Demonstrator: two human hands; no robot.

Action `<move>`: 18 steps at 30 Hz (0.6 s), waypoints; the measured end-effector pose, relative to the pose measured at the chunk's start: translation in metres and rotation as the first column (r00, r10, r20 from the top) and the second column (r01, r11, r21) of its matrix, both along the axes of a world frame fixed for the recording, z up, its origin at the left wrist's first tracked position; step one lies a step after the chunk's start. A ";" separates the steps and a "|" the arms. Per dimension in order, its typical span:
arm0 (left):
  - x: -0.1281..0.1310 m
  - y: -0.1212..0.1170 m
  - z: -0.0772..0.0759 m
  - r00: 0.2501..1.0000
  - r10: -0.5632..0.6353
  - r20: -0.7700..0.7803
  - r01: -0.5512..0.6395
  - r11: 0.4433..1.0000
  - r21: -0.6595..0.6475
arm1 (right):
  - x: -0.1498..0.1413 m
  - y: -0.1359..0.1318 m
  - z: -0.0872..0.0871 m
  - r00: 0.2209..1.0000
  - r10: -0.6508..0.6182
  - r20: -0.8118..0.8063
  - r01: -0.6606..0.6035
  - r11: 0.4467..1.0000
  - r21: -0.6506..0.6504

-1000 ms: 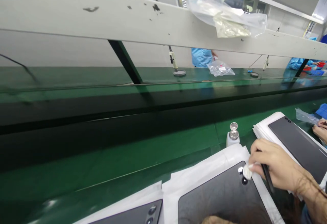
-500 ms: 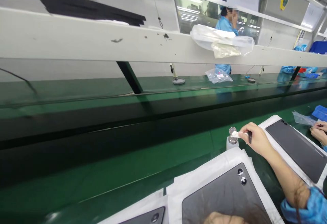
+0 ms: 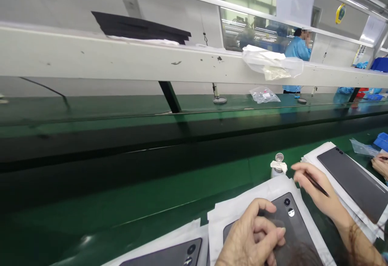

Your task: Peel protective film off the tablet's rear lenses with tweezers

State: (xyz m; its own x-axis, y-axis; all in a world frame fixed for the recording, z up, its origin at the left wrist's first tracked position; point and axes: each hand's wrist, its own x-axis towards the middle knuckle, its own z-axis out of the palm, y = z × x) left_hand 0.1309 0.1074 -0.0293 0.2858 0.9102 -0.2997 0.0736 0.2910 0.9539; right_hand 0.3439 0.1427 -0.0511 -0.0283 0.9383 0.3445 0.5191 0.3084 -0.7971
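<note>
1. Since the previous frame, the right hand moved back off the small white bottle with flip-up metal lid; the crumpled white cloth scrap, then pinched in its fingers, now lay draped on the bottle's top. The left hand rose further into view.
2. Right hand: gripped a thin dark pen-like stick, fingertips just beside the cloth scrap, apart from it.
3. Left hand: fingers loosely curled, thumb and index apart, over the dark grey flat tablet with two round lenses; couldn't tell if it touched.
4. That tablet lay lens side up on white paper sheets, bottle just beyond the far edge.
5. Second grey tablet sat at lower left, a third at right, both on white sheets.
6. A co-worker's hand showed at the right edge, near a blue plastic tray.
</note>
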 end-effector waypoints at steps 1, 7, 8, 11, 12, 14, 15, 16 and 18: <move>0.001 -0.001 0.000 1.000 0.006 0.003 -0.006 1.000 0.010 | 0.001 -0.019 0.003 0.991 0.100 -0.090 -0.106 0.992 -0.062; 0.011 -0.008 0.005 0.992 0.117 0.047 -0.120 0.991 0.060 | -0.012 -0.083 -0.005 0.959 0.103 -0.263 -0.152 0.973 -0.175; 0.011 -0.010 0.006 0.991 0.122 0.059 -0.126 0.990 0.066 | -0.014 -0.086 -0.007 0.960 0.075 -0.269 -0.129 0.974 -0.187; 0.009 -0.013 0.010 0.991 0.100 0.086 -0.107 0.991 0.083 | -0.019 -0.088 -0.010 0.954 0.013 -0.300 -0.075 0.978 -0.196; 0.006 -0.013 0.009 0.994 0.066 0.090 -0.074 0.993 0.092 | -0.019 -0.089 -0.010 0.948 0.003 -0.317 -0.069 0.978 -0.196; 0.001 -0.011 0.004 0.996 -0.055 0.074 0.046 0.992 0.115 | -0.019 -0.092 -0.011 0.936 -0.007 -0.351 -0.068 0.977 -0.200; -0.002 -0.009 0.000 0.991 -0.118 0.060 0.110 0.986 0.126 | -0.019 -0.093 -0.011 0.930 -0.013 -0.366 -0.067 0.977 -0.204; -0.004 -0.006 -0.004 0.983 -0.179 0.053 0.171 0.977 0.126 | -0.020 -0.095 -0.010 0.924 -0.023 -0.381 -0.062 0.976 -0.211; -0.008 0.001 -0.012 0.960 -0.272 0.070 0.264 0.959 0.102 | -0.023 -0.099 -0.009 0.910 -0.062 -0.410 -0.038 0.972 -0.230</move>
